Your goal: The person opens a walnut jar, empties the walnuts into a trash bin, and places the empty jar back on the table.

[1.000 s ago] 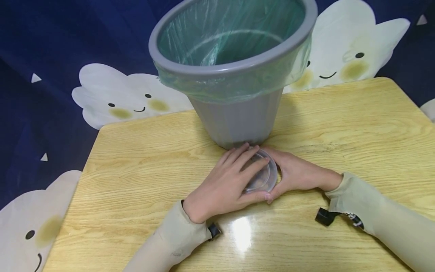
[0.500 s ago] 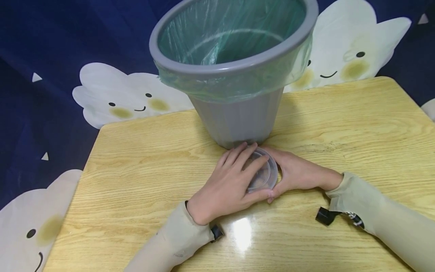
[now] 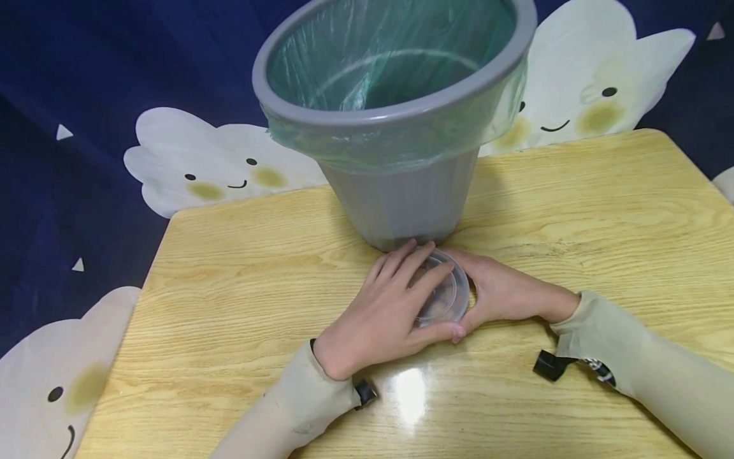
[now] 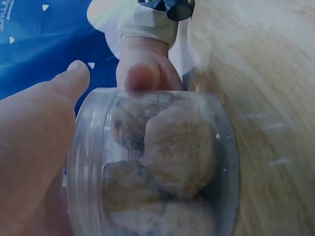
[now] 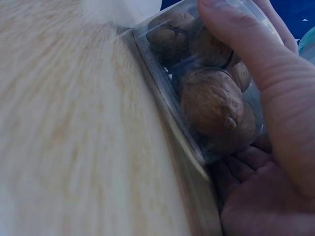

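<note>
A clear round plastic jar with walnuts inside stands upright on the table in the head view, near the foot of the bin. My left hand lies over its lid, fingers spread across the top to the far rim and thumb along the near rim. From the right side, my right hand grips the jar's wall, thumb in front and fingers behind. The thumb tips overlap at the near edge in the head view. In the left wrist view, several walnuts press close together behind the clear wall.
A grey bin lined with a green plastic bag stands directly behind the jar. The wooden table ends in front of a dark blue cloth with smiling clouds. A small black device sits at each wrist.
My left hand has shifted slightly to the right over the lid, and its fingers have turned a little. The right hand and the jar have stayed in place.
</note>
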A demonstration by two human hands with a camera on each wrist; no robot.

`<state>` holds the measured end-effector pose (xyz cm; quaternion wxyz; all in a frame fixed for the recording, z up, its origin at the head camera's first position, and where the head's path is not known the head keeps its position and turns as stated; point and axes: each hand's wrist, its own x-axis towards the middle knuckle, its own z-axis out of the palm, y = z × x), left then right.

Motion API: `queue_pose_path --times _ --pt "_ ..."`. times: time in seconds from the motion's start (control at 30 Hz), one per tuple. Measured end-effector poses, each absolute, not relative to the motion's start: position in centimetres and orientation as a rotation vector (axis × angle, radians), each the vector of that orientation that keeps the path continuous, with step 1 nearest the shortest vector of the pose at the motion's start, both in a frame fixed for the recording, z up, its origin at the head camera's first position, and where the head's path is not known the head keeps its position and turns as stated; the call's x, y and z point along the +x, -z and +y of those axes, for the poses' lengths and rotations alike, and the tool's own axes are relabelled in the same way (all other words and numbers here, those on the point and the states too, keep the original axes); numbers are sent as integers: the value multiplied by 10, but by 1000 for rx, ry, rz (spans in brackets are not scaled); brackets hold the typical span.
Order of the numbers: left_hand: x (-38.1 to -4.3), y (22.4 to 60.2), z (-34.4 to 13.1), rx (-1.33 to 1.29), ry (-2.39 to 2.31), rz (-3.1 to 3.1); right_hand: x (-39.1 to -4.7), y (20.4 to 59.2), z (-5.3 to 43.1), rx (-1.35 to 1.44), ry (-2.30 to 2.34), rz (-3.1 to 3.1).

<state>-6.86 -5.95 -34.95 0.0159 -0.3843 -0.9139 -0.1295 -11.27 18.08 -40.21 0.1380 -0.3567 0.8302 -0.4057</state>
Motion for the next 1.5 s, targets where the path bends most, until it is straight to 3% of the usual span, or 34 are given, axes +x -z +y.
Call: queue_pose_path --times 0.47,1.5 --pt "-71 353 -65 -1345 375 -2814 -108 402 179 -999 1139 2423" --pt "-68 350 -59 -1319 282 -2749 -110 401 180 -1010 1147 2406"
